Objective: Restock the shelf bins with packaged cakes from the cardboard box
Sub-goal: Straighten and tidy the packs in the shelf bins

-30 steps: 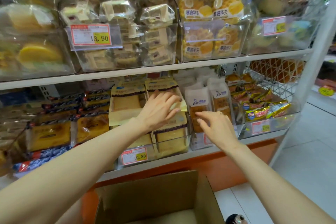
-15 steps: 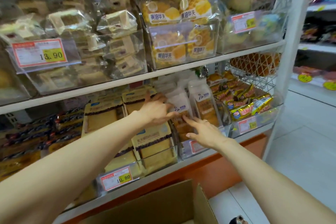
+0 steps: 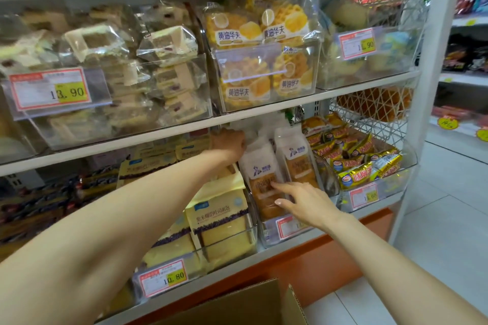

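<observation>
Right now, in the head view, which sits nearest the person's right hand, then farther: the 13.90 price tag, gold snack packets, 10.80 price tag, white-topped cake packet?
1. white-topped cake packet: under the right hand's fingertips.
2. gold snack packets: next bin, to the right.
3. 10.80 price tag: lower left.
4. 13.90 price tag: upper shelf, far left.

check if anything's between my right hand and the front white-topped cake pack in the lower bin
Nothing visible does. The fingers of the right hand touch the face of that cake pack at the front of its clear bin; the left hand is farther back, among the pack tops.
</observation>
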`<state>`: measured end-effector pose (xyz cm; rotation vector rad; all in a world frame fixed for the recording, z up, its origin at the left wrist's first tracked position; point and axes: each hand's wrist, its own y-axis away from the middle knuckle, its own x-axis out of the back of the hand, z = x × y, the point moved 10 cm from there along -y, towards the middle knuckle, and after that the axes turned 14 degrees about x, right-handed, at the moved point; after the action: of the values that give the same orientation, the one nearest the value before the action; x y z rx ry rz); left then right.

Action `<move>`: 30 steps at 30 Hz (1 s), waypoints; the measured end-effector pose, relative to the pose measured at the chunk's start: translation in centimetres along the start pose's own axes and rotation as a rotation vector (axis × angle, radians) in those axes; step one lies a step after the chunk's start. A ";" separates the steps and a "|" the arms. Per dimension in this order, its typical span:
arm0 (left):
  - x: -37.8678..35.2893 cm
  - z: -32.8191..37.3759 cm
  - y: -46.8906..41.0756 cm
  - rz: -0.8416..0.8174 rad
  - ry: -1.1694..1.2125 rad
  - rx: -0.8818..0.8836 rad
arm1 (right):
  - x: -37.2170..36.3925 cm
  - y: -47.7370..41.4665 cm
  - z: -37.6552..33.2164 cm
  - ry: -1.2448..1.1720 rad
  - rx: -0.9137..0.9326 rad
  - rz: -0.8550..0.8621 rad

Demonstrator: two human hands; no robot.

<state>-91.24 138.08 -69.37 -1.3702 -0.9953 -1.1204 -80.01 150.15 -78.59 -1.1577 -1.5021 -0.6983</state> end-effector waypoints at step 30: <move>-0.7 -1.0 -1.3 0.027 0.067 0.035 | 1.9 -0.8 3.7 -0.180 -0.218 0.302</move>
<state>-92.80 137.20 -69.80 -1.3061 -0.9413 -1.1174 -82.08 153.69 -77.65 -1.6105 -1.3801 -0.5712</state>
